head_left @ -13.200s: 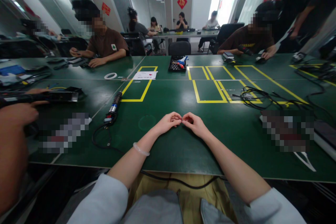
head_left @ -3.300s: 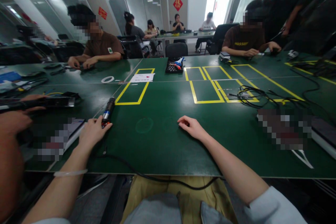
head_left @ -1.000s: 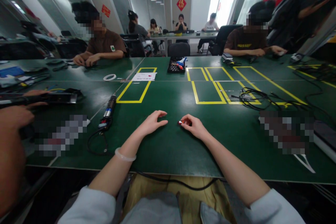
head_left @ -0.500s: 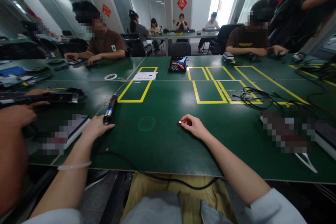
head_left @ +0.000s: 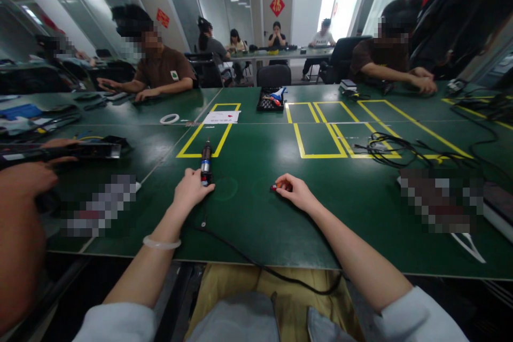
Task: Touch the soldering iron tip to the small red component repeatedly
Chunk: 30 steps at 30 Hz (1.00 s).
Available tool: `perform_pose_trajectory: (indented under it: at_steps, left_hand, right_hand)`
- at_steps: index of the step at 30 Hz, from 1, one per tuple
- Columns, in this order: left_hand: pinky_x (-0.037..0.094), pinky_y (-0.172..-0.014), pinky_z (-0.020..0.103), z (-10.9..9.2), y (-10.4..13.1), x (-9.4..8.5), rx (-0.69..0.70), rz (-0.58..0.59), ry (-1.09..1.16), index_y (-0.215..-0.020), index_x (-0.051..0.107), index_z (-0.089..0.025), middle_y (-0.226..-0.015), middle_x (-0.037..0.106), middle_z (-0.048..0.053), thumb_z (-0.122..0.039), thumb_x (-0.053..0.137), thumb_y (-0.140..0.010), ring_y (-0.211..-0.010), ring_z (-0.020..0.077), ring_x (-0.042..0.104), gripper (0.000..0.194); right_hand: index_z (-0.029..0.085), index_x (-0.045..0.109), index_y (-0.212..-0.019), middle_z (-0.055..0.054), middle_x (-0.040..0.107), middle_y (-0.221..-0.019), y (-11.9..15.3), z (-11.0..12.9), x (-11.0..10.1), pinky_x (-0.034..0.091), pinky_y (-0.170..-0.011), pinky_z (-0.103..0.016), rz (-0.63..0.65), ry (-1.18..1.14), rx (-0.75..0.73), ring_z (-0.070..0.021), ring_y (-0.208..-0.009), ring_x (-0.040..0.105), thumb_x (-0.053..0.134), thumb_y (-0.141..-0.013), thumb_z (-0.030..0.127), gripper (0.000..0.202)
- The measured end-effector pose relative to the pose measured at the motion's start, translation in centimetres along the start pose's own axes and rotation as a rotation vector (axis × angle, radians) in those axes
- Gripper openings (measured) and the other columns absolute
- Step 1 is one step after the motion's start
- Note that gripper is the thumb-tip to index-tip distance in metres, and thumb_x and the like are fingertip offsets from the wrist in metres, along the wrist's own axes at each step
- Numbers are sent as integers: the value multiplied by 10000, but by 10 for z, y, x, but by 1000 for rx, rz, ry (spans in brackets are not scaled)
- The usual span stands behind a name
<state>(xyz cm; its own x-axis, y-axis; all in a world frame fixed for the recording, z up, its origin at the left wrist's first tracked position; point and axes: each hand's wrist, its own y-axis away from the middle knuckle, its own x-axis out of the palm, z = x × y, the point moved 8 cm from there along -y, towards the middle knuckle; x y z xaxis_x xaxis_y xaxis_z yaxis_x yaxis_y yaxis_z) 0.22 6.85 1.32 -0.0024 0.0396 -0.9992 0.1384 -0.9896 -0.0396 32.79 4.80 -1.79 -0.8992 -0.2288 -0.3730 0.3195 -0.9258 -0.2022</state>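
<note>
My left hand (head_left: pixel 191 188) is closed round the lower end of a black electric screwdriver (head_left: pixel 206 159) with a blue band. Its thin tip points away from me, and a black cable (head_left: pixel 248 259) trails from its near end over the table edge. To the right, my right hand (head_left: pixel 294 191) rests on the green table (head_left: pixel 248 224) with its fingers pinched on a small red and orange piece (head_left: pixel 274 187). The piece is mostly hidden by the fingers, so its shape is unclear.
A black tray (head_left: pixel 270 100) with blue and red tools stands at the back. Nearby lie a white paper (head_left: pixel 220 117), a tape ring (head_left: pixel 169 118) and yellow tape outlines (head_left: pixel 323 156). Black cables (head_left: pixel 382 145) are coiled at right. Another person's hand (head_left: pixel 32 176) is at left.
My left hand has moved right with the screwdriver, which now points more nearly straight ahead. The cable has shifted along. My right hand has stayed in place.
</note>
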Motion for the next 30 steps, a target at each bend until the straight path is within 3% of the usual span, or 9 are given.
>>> perform_pose_trajectory:
  at_steps: [7,13,19,30]
  left_hand:
    - [492,-732,316,-117,27,-3,246,-47,67,-1226,456,-192,-1130,469,106,-526,545,-757,-953,244,588,583]
    - [477,-719,305,-181,51,-2,363,-27,114,-1286,375,-214,-1117,468,96,-511,559,-762,-967,239,571,630]
    - [468,-742,320,-202,61,0,412,-15,143,-1302,357,-221,-1113,468,104,-503,537,-785,-986,249,565,616]
    - [436,-715,341,-205,63,-2,427,-65,121,-1327,362,-216,-1081,487,119,-530,507,-799,-945,259,554,631]
  right_hand:
    - [166,600,-908,11,578,-734,1,-5,-3,405,-599,-230,-18,40,-34,-110,-634,514,616,-775,245,155]
    - [180,563,-927,6,573,-791,2,1,-6,412,-613,-231,-52,60,-114,-114,-661,513,588,-792,211,141]
    - [186,577,-840,3,517,-801,4,7,-6,410,-647,-243,-47,166,-184,-118,-667,499,581,-805,172,38]
    - [182,669,-878,-30,570,-824,6,13,-7,433,-657,-258,-35,160,-154,-131,-684,536,597,-836,227,95]
